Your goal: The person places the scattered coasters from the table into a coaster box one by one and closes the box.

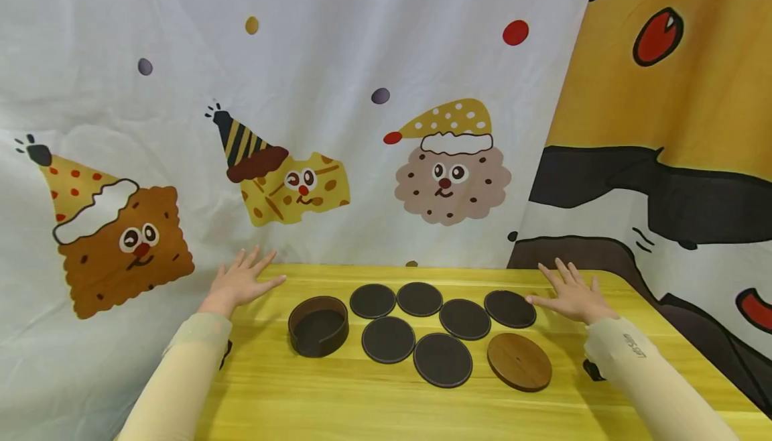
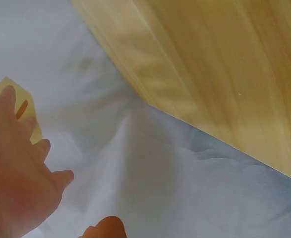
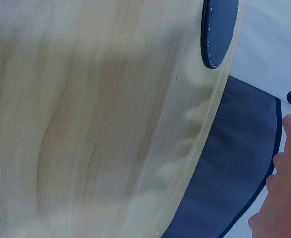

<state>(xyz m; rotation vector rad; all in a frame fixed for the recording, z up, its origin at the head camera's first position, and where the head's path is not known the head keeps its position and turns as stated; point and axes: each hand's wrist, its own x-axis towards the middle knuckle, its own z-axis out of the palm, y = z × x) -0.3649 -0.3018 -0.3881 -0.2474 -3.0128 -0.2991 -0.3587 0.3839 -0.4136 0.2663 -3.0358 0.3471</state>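
Observation:
My left hand [image 1: 240, 283] is held with its fingers spread over the table's left back corner, holding nothing. The nearest thing to it is a round dark leather coaster holder [image 1: 318, 344] with a notch in its front wall. On the other side my right hand [image 1: 573, 291] is spread too, its thumb close to a black round coaster [image 1: 510, 309]; whether they touch I cannot tell. Several more black coasters with stitched rims, such as one in front [image 1: 443, 360], lie flat between the hands. A round wooden disc [image 1: 519, 362] sits at their front right.
The yellow wood-grain table [image 1: 338, 407] ends at a back edge against a white curtain [image 1: 338, 59] printed with cartoon snacks. At the right hangs an orange and black patterned part of the curtain [image 1: 693, 106].

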